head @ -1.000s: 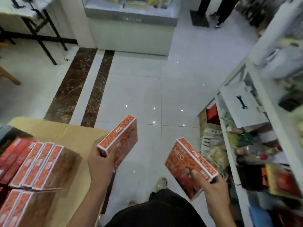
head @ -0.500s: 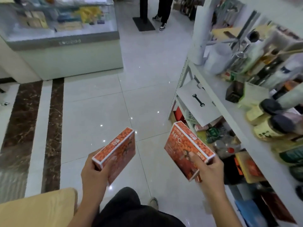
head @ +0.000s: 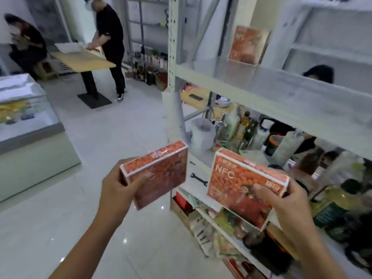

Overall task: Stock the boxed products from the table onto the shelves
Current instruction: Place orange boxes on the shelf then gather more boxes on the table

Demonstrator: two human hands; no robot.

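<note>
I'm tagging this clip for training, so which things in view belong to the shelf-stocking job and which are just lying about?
Job: left hand, gripping the left box; right hand, gripping the right box; matching box already standing on the upper shelf.

Lying about: white roll, bottles, glass display counter, wooden table.

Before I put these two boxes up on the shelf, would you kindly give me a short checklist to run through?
1. Left hand grips the left box securely: ok.
2. Right hand grips the NFC box securely: ok.
3. Bare space on the upper shelf beside the standing box: ok.
4. Boxes undented: cannot tell, the picture is blurred.
5. Boxes upright like the standing box: not ok, both are tilted.
</note>
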